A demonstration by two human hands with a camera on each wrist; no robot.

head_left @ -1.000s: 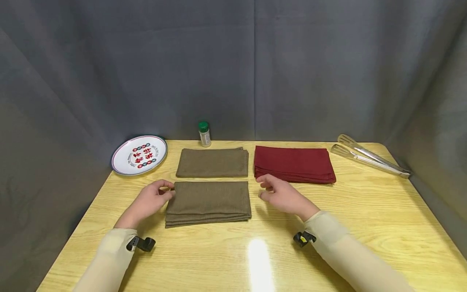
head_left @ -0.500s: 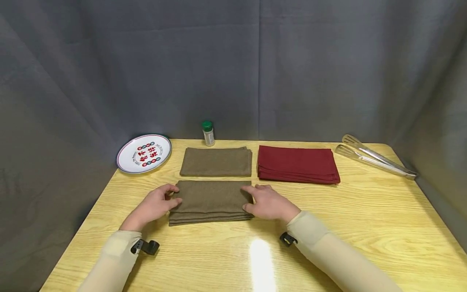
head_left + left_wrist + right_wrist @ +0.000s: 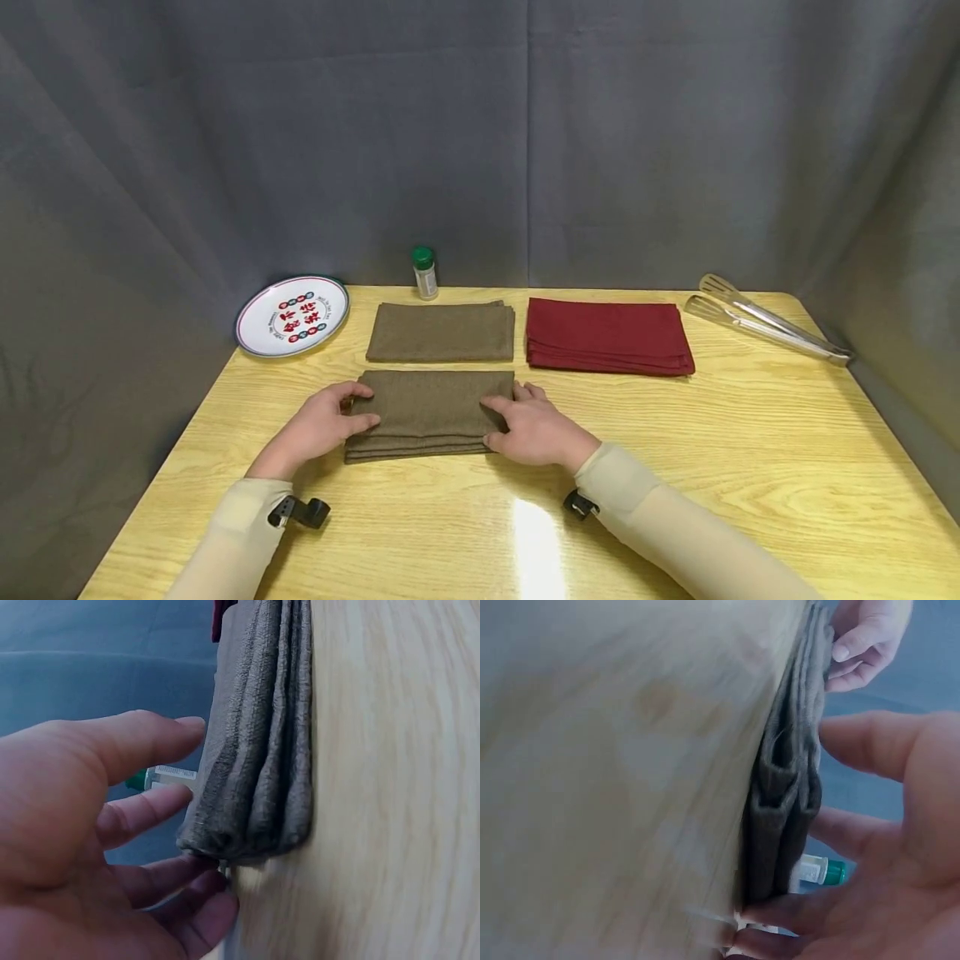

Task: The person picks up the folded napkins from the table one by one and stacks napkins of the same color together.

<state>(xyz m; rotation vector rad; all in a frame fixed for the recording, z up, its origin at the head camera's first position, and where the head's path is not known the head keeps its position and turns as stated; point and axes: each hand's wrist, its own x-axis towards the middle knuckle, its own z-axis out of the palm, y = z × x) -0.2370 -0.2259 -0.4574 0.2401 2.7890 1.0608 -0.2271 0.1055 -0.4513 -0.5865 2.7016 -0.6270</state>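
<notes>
A folded brown cloth (image 3: 431, 408), several layers thick, lies at the front of the wooden table (image 3: 420, 533). At its left end is my left hand (image 3: 322, 421), thumb and index tips over the top face and the other fingers beside the end. My right hand (image 3: 536, 425) touches the right end, with thumb and index on top and the remaining fingers along the side. Both wrist views show the cloth's stacked layers, lying flat on the wood; its end folds (image 3: 247, 817) are beside the left fingers.
Behind lie another folded brown cloth (image 3: 442, 332) and a folded dark red cloth (image 3: 607, 336). A white plate (image 3: 258, 321) with red characters sits back left, near a green-capped shaker (image 3: 425, 275). Metal tongs (image 3: 780, 332) are at the back right, before a grey curtain (image 3: 637, 150).
My right hand has moved left from beside the red cloth onto the front brown cloth's right end. The left hand has shifted slightly right over the left end. The cloth stays flat.
</notes>
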